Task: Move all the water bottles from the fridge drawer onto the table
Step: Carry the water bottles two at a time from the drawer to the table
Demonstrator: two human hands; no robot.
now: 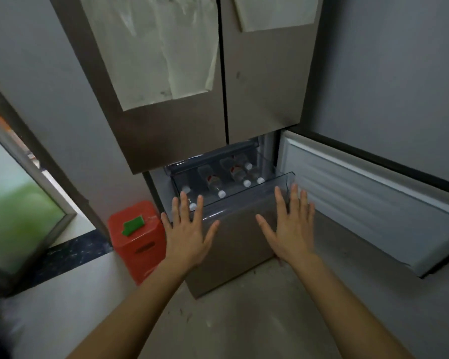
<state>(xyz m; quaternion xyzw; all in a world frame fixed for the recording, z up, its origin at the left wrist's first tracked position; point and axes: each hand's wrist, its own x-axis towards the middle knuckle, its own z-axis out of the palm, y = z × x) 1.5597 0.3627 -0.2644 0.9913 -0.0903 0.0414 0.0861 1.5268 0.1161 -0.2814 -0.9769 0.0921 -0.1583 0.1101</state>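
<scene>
The fridge drawer [244,200], a clear plastic bin, stood pulled out beneath the 2 closed upper doors [192,99]. The water bottles [240,174] lay inside it on their sides, white caps toward the camera. 6 caps could be counted; the bottle bodies ran back under the upper doors into shadow, so the full count could not be confirmed. The left hand [186,235] was held flat with fingers spread, its grip open and holding nothing; its fingertips overlapped the drawer's front left corner and partly covered 1 cap. The right hand [289,229] was likewise open and empty, fingers spread, in front of the drawer's right front edge. Whether either hand touched the drawer could not be determined. The lower right door [368,198] stood swung open, its outer edge cut off by the frame. A red stool [138,239] stood on the floor just left of the fridge. Papers [161,47] on the upper doors were too blurred to read.
</scene>
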